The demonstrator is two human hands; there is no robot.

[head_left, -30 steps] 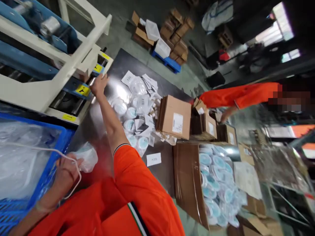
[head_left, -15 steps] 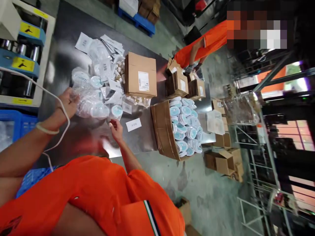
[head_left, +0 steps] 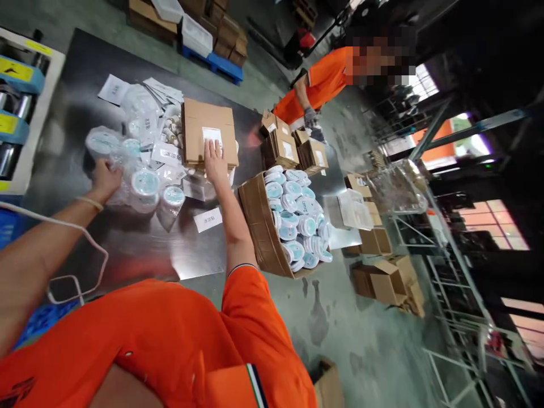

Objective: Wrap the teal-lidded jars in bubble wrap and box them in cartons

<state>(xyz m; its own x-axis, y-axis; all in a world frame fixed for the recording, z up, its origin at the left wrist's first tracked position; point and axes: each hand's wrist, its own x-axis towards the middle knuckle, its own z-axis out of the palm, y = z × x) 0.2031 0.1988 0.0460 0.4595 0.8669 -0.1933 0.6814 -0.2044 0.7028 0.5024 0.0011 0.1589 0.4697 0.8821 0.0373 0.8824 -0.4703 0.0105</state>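
My left hand (head_left: 106, 178) is closed on clear plastic film at the left edge of the bagged tubs (head_left: 145, 182). Flat on the stack of folded cardboard (head_left: 193, 127), by its white label, lies my right hand (head_left: 216, 161) with its fingers extended. One bagged tub (head_left: 173, 196) stands apart, just below the pile. A white printed card (head_left: 208, 219) lies on the dark metal table (head_left: 170, 249). Printed packets (head_left: 114, 89) and small light pieces (head_left: 172, 129) are heaped left of the cardboard stack.
An open carton (head_left: 259, 232) full of round white and teal tubs is at the table's right side. A person (head_left: 327, 73) in orange handles folded cartons (head_left: 278, 144) beyond. A white cable (head_left: 91, 235) loops beside my left forearm.
My right hand has moved from the single bagged tub up onto the cardboard stack, and its fingers have spread. The camera view has shifted. My left hand remains at the bagged tubs.
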